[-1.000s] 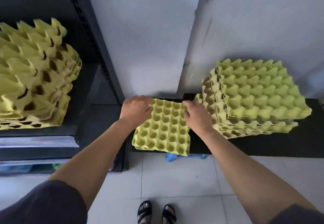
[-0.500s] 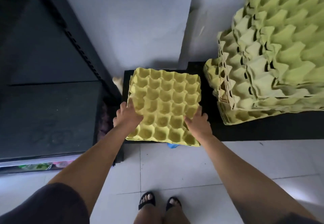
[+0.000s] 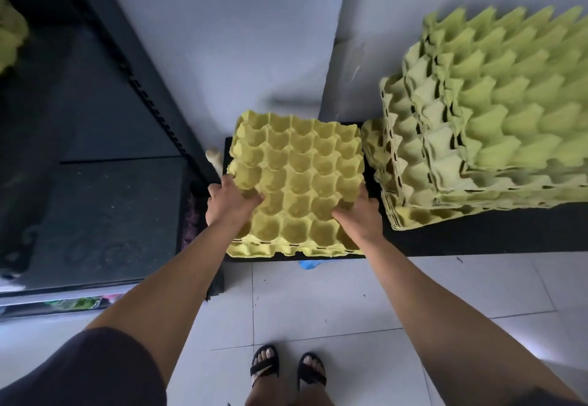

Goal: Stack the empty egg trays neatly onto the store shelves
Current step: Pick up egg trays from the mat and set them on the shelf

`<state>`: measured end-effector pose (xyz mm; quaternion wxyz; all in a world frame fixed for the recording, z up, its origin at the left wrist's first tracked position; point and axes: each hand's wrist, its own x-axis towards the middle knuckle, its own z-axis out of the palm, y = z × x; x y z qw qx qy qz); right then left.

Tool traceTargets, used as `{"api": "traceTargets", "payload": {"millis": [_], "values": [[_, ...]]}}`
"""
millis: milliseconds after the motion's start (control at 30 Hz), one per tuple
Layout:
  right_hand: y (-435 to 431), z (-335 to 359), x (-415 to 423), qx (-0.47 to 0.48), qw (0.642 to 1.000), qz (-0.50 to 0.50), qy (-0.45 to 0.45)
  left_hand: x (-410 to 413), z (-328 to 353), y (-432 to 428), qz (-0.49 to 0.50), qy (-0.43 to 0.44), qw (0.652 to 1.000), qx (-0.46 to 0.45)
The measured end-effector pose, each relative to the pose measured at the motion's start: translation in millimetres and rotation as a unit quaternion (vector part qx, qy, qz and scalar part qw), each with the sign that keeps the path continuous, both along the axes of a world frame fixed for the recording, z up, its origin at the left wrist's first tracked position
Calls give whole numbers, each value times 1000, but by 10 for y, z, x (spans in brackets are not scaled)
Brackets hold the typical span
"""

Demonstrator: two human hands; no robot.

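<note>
A small stack of yellow egg trays (image 3: pixel 299 176) lies cups-up on a low black platform (image 3: pixel 477 240) against the wall. My left hand (image 3: pixel 227 205) grips the stack's left edge, thumb curled into a cup. My right hand (image 3: pixel 359 211) grips the right edge near the front corner, thumb on top. The front of the top trays looks slightly lifted above a bottom tray (image 3: pixel 254 249). To the right stands a taller, uneven pile of egg trays (image 3: pixel 483 132), turned cups-down.
A black metal shelf unit (image 3: pixel 105 183) with a slanted perforated post (image 3: pixel 143 87) fills the left; a bit of yellow tray (image 3: pixel 9 36) shows at its far left. White floor tiles (image 3: pixel 318 304) and my sandalled feet are below. A blue scrap (image 3: pixel 307 264) lies under the platform.
The view has dropped lower and closer. My hands slid from the trays' far edge to the near side edges and now grip them; the stack sits slightly nearer.
</note>
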<state>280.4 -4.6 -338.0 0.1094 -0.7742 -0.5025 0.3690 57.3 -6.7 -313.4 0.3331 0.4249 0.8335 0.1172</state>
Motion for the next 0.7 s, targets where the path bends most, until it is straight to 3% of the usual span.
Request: {"api": "traceTargets", "payload": {"millis": [233,700], "values": [[-187,1052,37,29,997,25,-61,6,1090,-149,-6,-1,1000,18],[-756,2702,265,175,983,19,-53,229,2692,-896,-7,-21,989,144]]}}
